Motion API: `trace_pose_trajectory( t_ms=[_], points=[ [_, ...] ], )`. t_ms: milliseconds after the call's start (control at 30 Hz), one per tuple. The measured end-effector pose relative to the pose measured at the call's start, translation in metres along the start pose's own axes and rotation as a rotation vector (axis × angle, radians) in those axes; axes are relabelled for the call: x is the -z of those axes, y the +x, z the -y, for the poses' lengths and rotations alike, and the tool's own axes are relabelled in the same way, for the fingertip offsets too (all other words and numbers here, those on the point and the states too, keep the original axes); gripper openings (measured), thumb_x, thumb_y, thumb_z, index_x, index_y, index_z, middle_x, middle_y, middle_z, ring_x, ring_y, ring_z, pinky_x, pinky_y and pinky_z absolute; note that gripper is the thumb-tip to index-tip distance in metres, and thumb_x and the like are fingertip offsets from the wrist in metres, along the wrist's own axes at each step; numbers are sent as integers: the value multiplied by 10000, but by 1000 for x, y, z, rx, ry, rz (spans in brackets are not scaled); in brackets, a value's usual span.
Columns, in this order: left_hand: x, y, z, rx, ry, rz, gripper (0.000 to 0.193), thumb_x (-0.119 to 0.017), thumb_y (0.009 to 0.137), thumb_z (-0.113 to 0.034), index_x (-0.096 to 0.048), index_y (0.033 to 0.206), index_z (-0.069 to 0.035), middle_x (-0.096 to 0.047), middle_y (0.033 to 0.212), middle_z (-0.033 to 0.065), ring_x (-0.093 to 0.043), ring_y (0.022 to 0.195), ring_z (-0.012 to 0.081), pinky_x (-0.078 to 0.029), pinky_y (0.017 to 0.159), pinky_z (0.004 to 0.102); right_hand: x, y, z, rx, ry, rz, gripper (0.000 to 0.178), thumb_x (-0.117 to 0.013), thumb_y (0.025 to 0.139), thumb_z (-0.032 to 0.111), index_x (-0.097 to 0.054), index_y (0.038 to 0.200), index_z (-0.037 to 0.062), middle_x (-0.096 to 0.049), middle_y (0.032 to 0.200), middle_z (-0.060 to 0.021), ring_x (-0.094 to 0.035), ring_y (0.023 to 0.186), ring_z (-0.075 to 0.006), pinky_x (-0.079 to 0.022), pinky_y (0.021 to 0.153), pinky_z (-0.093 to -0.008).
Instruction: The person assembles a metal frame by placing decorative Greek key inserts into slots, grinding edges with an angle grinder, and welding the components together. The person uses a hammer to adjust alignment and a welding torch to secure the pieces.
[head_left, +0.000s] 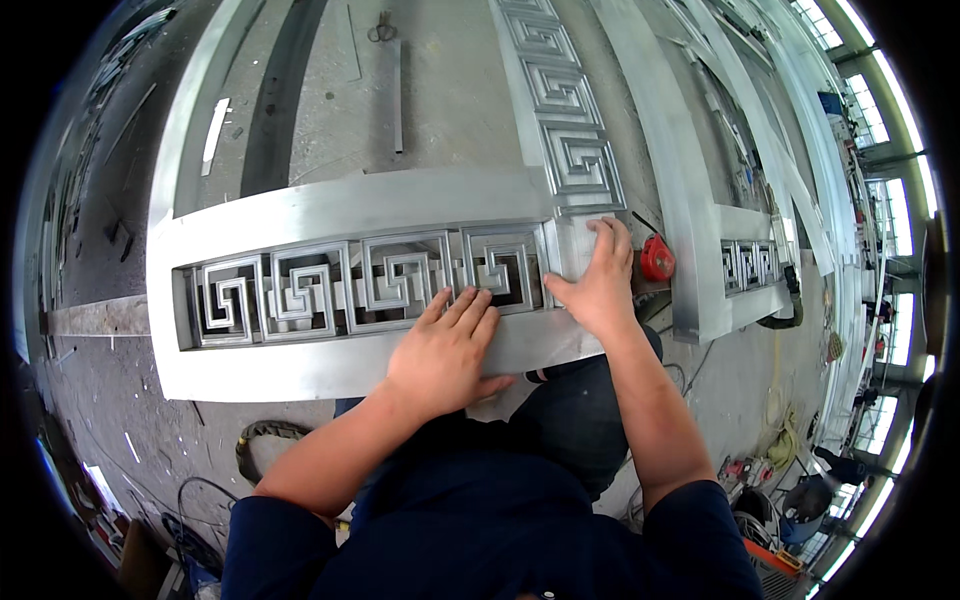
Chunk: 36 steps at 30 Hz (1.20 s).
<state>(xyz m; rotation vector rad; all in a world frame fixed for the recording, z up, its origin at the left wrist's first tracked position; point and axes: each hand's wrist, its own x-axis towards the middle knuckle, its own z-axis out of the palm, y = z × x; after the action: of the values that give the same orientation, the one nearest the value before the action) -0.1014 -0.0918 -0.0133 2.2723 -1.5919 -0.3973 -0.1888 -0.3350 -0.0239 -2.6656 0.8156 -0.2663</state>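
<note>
A brushed silver metal frame (280,375) lies across in front of me, with a row of square-spiral lattice panels (400,275) set in its long opening. My left hand (445,350) rests on the near rail, palm down. Its fingers are stretched out and their tips reach the lower edge of the lattice. At the frame's right corner, my right hand (600,285) lies on the metal, thumb spread away from the fingers. Just beyond its fingertips, a second lattice strip (580,160) runs away from me along the upright side. Neither hand has a loose object in it.
A red tape measure (657,258) sits just right of my right hand. Farther right lies another metal frame (700,300) with similar lattice. Scissors (382,30) and thin metal strips lie on the concrete floor beyond. Cables and tools are at the lower right.
</note>
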Motion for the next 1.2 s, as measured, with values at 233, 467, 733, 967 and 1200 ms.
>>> trace_pose_trajectory(
  t_ms=[233, 467, 733, 967, 1200],
  points=[
    [4, 6, 3, 6, -101, -27, 838, -811, 763, -571, -604, 1322, 19, -578, 1467, 179, -531, 1396, 311, -343, 1215, 501, 11, 1, 7, -60, -32, 112, 999, -892, 661, 207, -343, 1483, 61, -301, 1541, -228, -338, 1402, -482, -318, 1177, -561],
    [5, 11, 4, 20, -152, -24, 806, -854, 723, -541, -643, 1261, 20, -611, 1429, 187, -577, 1357, 318, -402, 1178, 489, 13, 5, 10, -62, -52, 154, 1008, -891, 665, 185, -340, 1501, 71, -278, 1554, -227, -326, 1398, -487, -313, 1174, -568],
    [3, 13, 5, 14, -158, -22, 803, -865, 716, -525, -647, 1252, 32, -615, 1423, 205, -581, 1359, 324, -412, 1175, 482, 14, 5, 11, -60, -43, 147, 1010, -891, 667, 165, -333, 1506, 85, -277, 1552, -232, -324, 1397, -485, -311, 1177, -565],
    [4, 15, 4, 10, -152, -28, 805, -876, 705, -507, -640, 1259, 28, -603, 1435, 204, -570, 1368, 328, -398, 1186, 488, 14, 3, 11, -52, -52, 137, 1006, -887, 670, 188, -351, 1515, 82, -273, 1560, -204, -324, 1396, -486, -324, 1170, -572],
    [2, 11, 3, 9, -146, -53, 809, -873, 705, -508, -637, 1261, 30, -605, 1433, 203, -561, 1376, 330, -384, 1199, 492, 16, 0, 6, -5, -66, 165, 1037, -876, 679, 198, -319, 1547, 88, -232, 1587, -193, -309, 1405, -495, -312, 1175, -592]
  ],
)
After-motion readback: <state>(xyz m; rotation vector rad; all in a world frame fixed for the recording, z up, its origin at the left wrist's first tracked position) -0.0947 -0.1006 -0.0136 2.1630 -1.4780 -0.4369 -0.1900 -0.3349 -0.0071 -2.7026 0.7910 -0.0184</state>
